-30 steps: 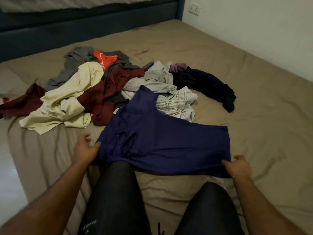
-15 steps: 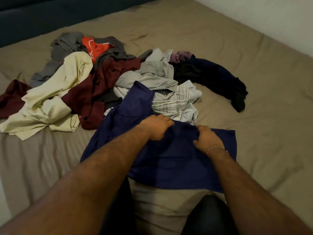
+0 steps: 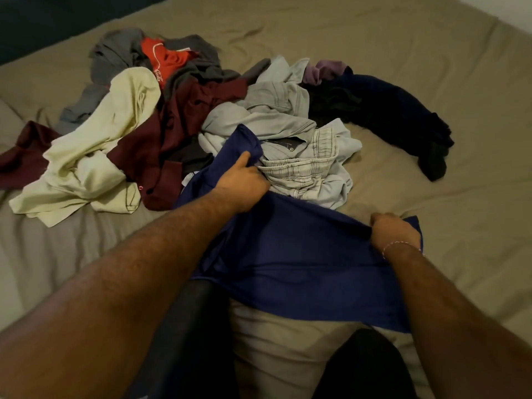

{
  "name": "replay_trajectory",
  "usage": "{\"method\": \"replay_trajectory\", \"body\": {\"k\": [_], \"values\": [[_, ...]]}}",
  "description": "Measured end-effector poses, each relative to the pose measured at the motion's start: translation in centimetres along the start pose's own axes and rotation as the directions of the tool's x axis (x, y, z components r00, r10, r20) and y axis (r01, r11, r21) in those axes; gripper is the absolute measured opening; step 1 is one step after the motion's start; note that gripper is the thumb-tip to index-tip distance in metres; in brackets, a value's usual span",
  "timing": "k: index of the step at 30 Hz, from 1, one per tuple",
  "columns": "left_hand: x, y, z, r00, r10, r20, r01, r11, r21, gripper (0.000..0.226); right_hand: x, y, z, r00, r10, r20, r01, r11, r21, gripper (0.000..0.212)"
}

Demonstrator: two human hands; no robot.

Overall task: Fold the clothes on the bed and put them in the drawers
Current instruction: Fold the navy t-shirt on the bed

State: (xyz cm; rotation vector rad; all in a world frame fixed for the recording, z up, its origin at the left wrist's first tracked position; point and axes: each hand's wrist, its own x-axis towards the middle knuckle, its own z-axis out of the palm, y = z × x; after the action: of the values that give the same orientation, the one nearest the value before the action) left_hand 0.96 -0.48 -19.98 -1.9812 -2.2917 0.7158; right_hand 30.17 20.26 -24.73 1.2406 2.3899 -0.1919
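A blue shirt (image 3: 302, 254) lies spread on the bed in front of my knees, one sleeve reaching up toward the clothes pile. My left hand (image 3: 244, 180) grips the shirt near that sleeve, fingers curled into the cloth. My right hand (image 3: 393, 230) pinches the shirt's far right edge, which is bunched under its fingers. Behind the shirt lies the pile: a light grey shirt (image 3: 276, 110), a maroon garment (image 3: 184, 128), a cream garment (image 3: 95, 156), a red top (image 3: 167, 57) and a dark navy garment (image 3: 397, 113).
The tan bedsheet (image 3: 460, 197) stretches bare to the right and front left. A dark blue bed frame (image 3: 43, 27) runs along the far left edge. My knees in black shorts (image 3: 187, 335) rest on the mattress below the shirt.
Both hands moved from the shirt's near corners up to its far side. The left hand now holds the cloth by the sleeve and the right hand holds the far right edge.
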Motion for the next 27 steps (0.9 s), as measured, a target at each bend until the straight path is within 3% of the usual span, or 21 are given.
{"method": "replay_trajectory", "body": {"k": [10,15,18,21,22,24,27], "values": [[-11.8,-4.5,3.1,0.937,-0.350,0.004,0.349,0.932,-0.093,0.019,-5.2,2.9,0.5,0.971,0.074,-0.226,-0.061,0.996,0.064,0.013],[-18.9,-2.9,6.5,0.886,-0.460,0.056,0.462,0.867,-0.185,0.022,-9.9,3.8,2.1,0.948,0.117,-0.294,-0.109,0.993,0.045,0.019],[-21.8,-1.9,9.0,0.886,-0.376,0.273,0.451,0.837,-0.311,0.029,-12.8,3.5,4.0,0.978,0.090,-0.189,-0.083,0.996,0.041,0.026],[-23.9,-1.1,10.5,0.846,-0.147,0.512,0.474,0.645,-0.599,0.044,-15.1,3.4,5.9,0.999,0.053,-0.009,-0.052,0.997,0.055,0.036],[-24.2,-0.5,10.9,0.853,-0.156,0.498,0.486,0.585,-0.649,0.046,-15.9,3.7,6.7,0.997,0.076,-0.019,-0.073,0.991,0.116,0.040],[-24.3,0.0,11.1,0.856,-0.322,0.404,0.516,0.492,-0.701,0.042,-16.6,4.0,7.9,0.977,0.195,-0.090,-0.149,0.917,0.369,0.047],[-23.2,1.8,9.3,0.825,-0.518,0.224,0.502,0.492,-0.711,0.043,-16.7,4.4,8.6,0.901,0.431,-0.058,-0.290,0.694,0.658,0.062]]}}
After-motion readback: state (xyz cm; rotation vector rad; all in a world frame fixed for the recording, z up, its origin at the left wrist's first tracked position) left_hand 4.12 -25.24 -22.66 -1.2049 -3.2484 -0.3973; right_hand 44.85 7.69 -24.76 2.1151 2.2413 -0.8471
